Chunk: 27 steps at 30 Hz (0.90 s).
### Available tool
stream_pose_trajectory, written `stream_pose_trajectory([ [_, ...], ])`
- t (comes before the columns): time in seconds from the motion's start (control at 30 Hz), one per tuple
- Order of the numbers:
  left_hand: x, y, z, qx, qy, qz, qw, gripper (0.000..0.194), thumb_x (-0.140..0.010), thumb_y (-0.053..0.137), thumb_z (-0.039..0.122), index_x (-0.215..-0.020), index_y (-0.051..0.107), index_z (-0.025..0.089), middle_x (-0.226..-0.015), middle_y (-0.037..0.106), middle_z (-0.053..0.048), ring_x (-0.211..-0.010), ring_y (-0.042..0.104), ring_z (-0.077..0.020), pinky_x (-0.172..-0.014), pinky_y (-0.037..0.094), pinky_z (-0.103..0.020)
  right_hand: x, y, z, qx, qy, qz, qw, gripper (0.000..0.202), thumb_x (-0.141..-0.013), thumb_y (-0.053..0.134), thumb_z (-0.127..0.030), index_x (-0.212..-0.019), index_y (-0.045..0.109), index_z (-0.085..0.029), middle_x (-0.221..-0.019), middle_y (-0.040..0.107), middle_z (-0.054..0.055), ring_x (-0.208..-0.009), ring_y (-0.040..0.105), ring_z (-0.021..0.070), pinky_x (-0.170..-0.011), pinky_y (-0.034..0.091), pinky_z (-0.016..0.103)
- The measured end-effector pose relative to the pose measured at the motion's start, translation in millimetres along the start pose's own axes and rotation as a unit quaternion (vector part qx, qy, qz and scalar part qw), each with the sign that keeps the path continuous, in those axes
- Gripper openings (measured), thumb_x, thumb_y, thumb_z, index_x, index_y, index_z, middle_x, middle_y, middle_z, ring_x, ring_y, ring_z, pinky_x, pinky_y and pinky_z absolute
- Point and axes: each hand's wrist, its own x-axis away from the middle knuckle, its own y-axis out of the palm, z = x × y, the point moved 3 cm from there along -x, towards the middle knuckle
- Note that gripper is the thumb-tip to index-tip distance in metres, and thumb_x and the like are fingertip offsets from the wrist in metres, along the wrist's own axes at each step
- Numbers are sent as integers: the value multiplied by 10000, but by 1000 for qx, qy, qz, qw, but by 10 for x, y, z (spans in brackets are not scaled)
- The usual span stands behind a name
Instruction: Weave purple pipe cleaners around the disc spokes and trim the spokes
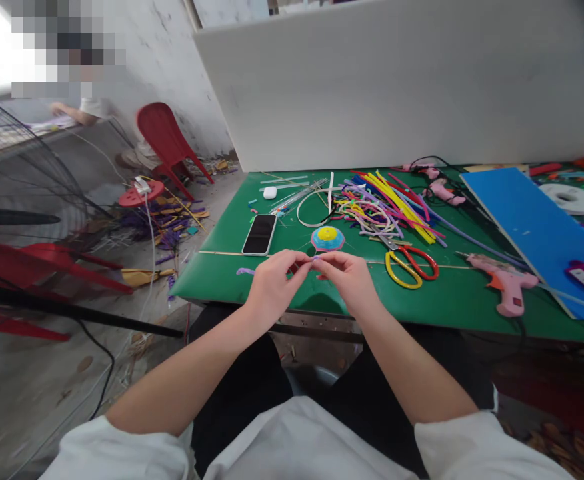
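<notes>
My left hand [278, 283] and my right hand [346, 277] meet at the table's front edge, fingertips pinched together. Between them shows a bit of purple pipe cleaner [315, 259], mostly covered by the fingers. A curled purple piece [245, 271] pokes out left of my left hand; whether it is the same strand I cannot tell. Just beyond my fingertips sits a small round fuzzy piece [328, 237] with a yellow middle, blue ring and pink rim. Scissors [408, 268] with one yellow and one red handle lie right of my right hand.
On the green table [217, 267] are a phone [260, 235], a white earbud case [270, 193], a heap of coloured pipe cleaners [372, 207], a pink glue gun [509, 283] and a blue board [532, 233]. A white panel [397, 93] stands behind. Another person's arm [79, 115] is far left.
</notes>
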Motion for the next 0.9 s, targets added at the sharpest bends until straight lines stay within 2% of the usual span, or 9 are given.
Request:
stream_pose_trajectory([
  [0.2,47,3,-8,-51,75,8,996,132,-828,499,250,-848,608,178,-808,663,-16,-739,591,-125,-673,437,-227,1,-15,17,24,-5,12,1000,208,-656,661,-353,-750,672,-167,-699,652,26,-652,575,137,-615,486,276],
  [0.27,42,-22,-23,-76,116,16,990,113,-825,506,239,-850,594,172,-789,658,-20,-723,584,-128,-662,434,-236,-7,-20,21,3,20,1,1000,203,-646,668,-354,-722,657,-167,-673,637,12,-657,576,133,-594,478,259],
  [0.37,23,-45,-47,-113,214,23,970,87,-822,502,197,-816,584,169,-759,655,-24,-723,578,-132,-680,425,-255,-14,-14,44,-57,75,-27,995,204,-625,688,-348,-672,635,-157,-628,600,-9,-628,562,111,-550,470,232],
  [0.5,45,-15,-88,-136,309,53,940,62,-791,538,148,-812,591,170,-801,678,-29,-771,584,-151,-722,426,-291,-4,23,88,-156,136,-85,975,201,-632,695,-336,-682,633,-152,-592,558,-31,-567,525,75,-531,486,223],
  [0.7,163,48,-89,-121,325,138,928,156,-748,596,133,-895,620,178,-920,681,-63,-841,596,-162,-760,448,-310,10,51,146,-214,184,-74,957,191,-643,695,-332,-683,619,-161,-583,550,-47,-529,514,53,-493,475,188],
  [0.9,188,53,-134,-107,363,153,913,281,-723,611,83,-977,621,202,-897,689,-42,-822,605,-152,-763,461,-310,1,75,153,-194,167,-68,964,210,-626,709,-335,-657,608,-153,-560,534,-48,-513,497,52,-475,457,184],
])
